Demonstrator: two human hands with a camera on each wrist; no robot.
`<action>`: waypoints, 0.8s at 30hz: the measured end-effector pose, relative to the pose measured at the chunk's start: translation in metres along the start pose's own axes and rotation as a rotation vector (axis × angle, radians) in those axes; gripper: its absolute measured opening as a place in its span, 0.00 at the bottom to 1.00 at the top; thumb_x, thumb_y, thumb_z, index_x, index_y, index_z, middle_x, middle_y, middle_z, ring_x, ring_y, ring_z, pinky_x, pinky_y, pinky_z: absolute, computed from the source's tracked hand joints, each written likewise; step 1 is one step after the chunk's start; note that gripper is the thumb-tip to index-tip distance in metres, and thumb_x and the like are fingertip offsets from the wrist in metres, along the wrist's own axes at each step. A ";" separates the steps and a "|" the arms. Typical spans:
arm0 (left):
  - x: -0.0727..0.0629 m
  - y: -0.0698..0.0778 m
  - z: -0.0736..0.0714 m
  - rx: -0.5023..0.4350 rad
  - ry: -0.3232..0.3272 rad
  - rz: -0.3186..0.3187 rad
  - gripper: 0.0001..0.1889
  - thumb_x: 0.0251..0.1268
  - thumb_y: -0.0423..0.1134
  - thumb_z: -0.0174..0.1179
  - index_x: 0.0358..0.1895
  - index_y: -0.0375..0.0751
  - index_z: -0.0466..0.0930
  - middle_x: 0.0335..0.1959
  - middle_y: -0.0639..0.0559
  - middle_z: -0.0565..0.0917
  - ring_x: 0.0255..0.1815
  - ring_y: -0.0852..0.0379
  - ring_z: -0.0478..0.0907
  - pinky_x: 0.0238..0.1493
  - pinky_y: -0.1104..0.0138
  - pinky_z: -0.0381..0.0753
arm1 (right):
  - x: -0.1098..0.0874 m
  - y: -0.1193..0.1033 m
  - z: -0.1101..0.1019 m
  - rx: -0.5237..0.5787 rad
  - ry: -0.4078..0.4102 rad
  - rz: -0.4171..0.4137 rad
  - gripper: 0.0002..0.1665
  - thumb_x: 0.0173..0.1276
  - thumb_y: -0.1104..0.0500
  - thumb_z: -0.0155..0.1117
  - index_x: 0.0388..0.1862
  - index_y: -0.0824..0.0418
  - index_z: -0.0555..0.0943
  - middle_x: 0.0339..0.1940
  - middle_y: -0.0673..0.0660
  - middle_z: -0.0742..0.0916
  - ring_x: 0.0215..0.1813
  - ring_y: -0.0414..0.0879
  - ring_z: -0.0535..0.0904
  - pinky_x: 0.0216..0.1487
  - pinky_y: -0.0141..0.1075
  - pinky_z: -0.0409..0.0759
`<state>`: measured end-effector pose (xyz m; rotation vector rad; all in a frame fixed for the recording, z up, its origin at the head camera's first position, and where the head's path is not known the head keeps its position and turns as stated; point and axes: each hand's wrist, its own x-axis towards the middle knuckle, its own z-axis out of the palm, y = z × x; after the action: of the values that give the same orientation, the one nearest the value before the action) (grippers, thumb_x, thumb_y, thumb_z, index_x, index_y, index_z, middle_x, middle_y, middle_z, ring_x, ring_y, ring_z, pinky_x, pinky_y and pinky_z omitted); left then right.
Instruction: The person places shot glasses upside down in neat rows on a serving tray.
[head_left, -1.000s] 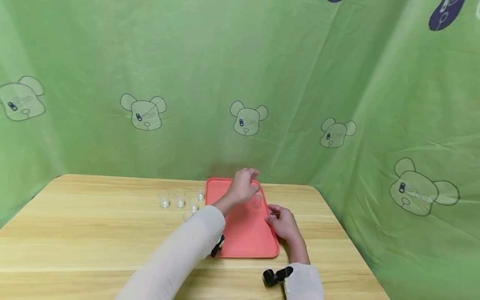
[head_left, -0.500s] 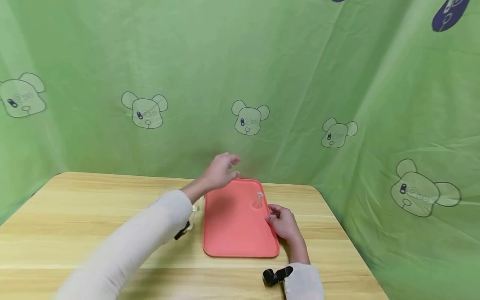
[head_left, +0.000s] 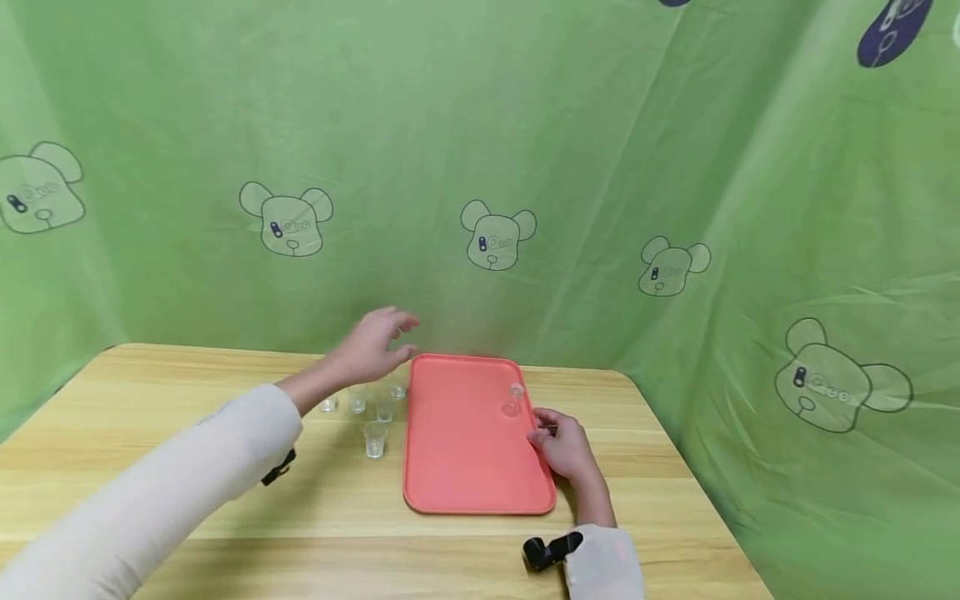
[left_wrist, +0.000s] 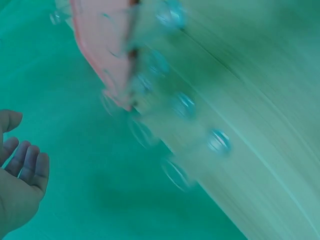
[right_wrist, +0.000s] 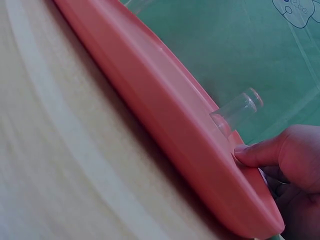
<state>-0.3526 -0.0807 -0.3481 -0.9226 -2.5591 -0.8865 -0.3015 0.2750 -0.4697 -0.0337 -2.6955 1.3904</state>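
Observation:
My left hand point(head_left: 375, 346) is in the air near the tray's far left corner, fingers loosely bent, with nothing in its grasp; the left wrist view shows the palm and fingers point(left_wrist: 39, 172) spread. Below it, several small clear shot glasses point(head_left: 374, 439) stand on the table left of the tray, partly hidden by the hand and forearm. A red tray point(head_left: 472, 475) lies flat. One clear glass point(head_left: 513, 400) stands mouth down near its right edge. My right hand point(head_left: 566, 446) grips that edge, thumb on the rim in the right wrist view and fingers curled below.
The wooden table point(head_left: 180, 467) carries the tray and glasses. A green curtain point(head_left: 390, 125) with printed bear heads hangs right behind the table and along its right side. Black wrist cameras point(head_left: 551, 550) sit on the cuffs.
My left hand has withdrawn from the glass on the tray and moved left, past the tray's far left corner toward the other glasses. My right hand stays on the tray edge.

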 end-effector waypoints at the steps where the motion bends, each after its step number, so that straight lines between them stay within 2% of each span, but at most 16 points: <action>1: -0.004 -0.004 -0.002 0.008 -0.007 -0.004 0.22 0.66 0.35 0.68 0.61 0.31 0.79 0.54 0.39 0.82 0.52 0.43 0.82 0.56 0.52 0.83 | 0.000 0.000 0.000 0.000 -0.002 0.002 0.26 0.70 0.71 0.64 0.67 0.71 0.76 0.48 0.64 0.85 0.43 0.50 0.79 0.42 0.35 0.79; 11: -0.034 -0.044 -0.023 0.035 -0.021 -0.066 0.24 0.66 0.34 0.67 0.63 0.27 0.76 0.55 0.34 0.81 0.53 0.38 0.81 0.55 0.48 0.83 | 0.000 0.000 0.000 0.005 -0.003 0.013 0.26 0.71 0.70 0.63 0.68 0.69 0.77 0.48 0.63 0.85 0.43 0.50 0.78 0.42 0.34 0.78; 19: -0.050 -0.059 -0.027 0.055 -0.046 -0.070 0.25 0.65 0.34 0.67 0.63 0.25 0.75 0.56 0.31 0.81 0.52 0.35 0.81 0.57 0.45 0.81 | -0.001 0.000 0.000 0.001 -0.005 0.000 0.25 0.72 0.70 0.62 0.67 0.70 0.77 0.49 0.64 0.85 0.43 0.50 0.79 0.43 0.37 0.79; 24: -0.060 -0.065 -0.027 0.046 -0.074 -0.097 0.27 0.65 0.35 0.68 0.64 0.26 0.74 0.58 0.31 0.80 0.53 0.34 0.80 0.56 0.44 0.81 | -0.001 -0.001 0.000 0.003 -0.002 0.008 0.25 0.72 0.70 0.61 0.67 0.70 0.77 0.49 0.63 0.85 0.44 0.50 0.80 0.43 0.37 0.80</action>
<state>-0.3482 -0.1658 -0.3832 -0.8398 -2.6956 -0.8309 -0.3003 0.2743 -0.4689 -0.0426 -2.6982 1.3974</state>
